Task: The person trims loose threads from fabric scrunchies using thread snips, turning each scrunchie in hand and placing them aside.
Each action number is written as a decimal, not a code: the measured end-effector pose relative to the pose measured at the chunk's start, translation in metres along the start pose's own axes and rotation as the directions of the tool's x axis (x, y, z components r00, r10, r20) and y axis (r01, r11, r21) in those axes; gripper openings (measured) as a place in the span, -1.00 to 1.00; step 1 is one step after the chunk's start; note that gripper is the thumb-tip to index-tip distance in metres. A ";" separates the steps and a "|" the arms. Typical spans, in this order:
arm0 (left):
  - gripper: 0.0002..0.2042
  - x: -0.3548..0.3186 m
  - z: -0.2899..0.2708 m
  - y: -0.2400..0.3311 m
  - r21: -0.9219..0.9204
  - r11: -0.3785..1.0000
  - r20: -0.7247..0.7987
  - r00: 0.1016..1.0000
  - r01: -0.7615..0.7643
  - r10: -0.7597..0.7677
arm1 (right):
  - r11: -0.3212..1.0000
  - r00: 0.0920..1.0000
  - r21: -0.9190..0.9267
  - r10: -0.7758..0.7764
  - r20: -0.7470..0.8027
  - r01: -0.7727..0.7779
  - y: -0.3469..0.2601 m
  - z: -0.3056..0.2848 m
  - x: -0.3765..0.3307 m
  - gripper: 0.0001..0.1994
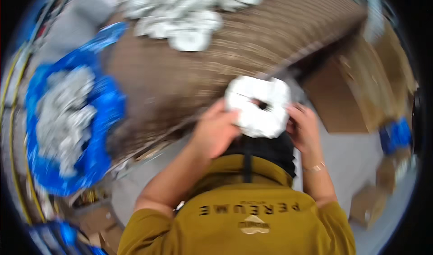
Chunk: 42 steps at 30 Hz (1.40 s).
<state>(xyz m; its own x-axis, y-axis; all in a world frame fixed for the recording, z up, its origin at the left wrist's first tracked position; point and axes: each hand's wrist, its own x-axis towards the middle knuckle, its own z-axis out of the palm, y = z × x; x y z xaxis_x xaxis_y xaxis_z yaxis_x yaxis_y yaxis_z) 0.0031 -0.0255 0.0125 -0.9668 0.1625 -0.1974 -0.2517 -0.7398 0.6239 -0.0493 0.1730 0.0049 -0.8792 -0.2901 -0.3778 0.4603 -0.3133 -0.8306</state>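
Observation:
In front of my torso, just off the table's near edge, I hold a white, puffy ring-shaped piece (246,115) with a small dark hole in its middle. My left hand (215,128) grips its left lower side, thumb on the upper face. On the opposite side my right hand (305,125) pinches the rim with bent fingers. The piece looks like soft cloth, though blur hides its exact kind. A pile of similar white pieces (176,11) lies at the far side of the table, one round piece (191,39) at its near end.
The table wears a brown striped cover (180,79). On the left, a blue plastic bag (115,104) holds crumpled white material (67,119). Cardboard boxes (336,97) stand right of the table; smaller boxes (369,205) sit on the grey floor. Yellow tubing (12,151) runs along the far left.

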 end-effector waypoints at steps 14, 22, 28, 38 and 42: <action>-0.49 -0.095 -0.035 0.202 0.838 0.129 -0.201 -0.081 -0.531 0.976 | 0.996 0.980 -0.074 -0.038 0.196 0.054 0.003 -0.013 0.017 -0.82; -0.53 0.067 -0.020 0.130 0.770 -0.633 0.554 0.576 -0.080 0.601 | 0.988 0.975 -0.142 -0.032 0.220 0.064 -0.008 -0.001 0.011 -0.85; -0.71 0.084 -0.011 0.113 0.781 -0.594 0.544 0.679 -0.194 0.493 | 0.990 0.992 -0.139 0.016 0.123 0.001 -0.004 -0.015 -0.002 -0.86; -0.67 0.005 0.021 0.036 0.302 0.952 -0.019 0.998 -0.044 0.052 | 0.953 0.926 -0.087 -0.257 0.278 0.291 -0.025 0.042 0.018 -0.69; -0.58 0.006 0.010 0.020 0.511 0.843 0.049 0.985 -0.167 0.166 | 0.992 0.961 -0.096 -0.056 0.271 0.084 -0.013 0.032 0.019 -0.93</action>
<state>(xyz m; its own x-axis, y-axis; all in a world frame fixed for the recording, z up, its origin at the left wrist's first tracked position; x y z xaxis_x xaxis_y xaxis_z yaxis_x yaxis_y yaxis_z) -0.0086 -0.0331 0.0314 -0.9961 0.0694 -0.0543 -0.0737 -0.3178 0.9453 -0.0679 0.1430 0.0220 -0.8375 -0.5060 -0.2061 0.3706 -0.2488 -0.8949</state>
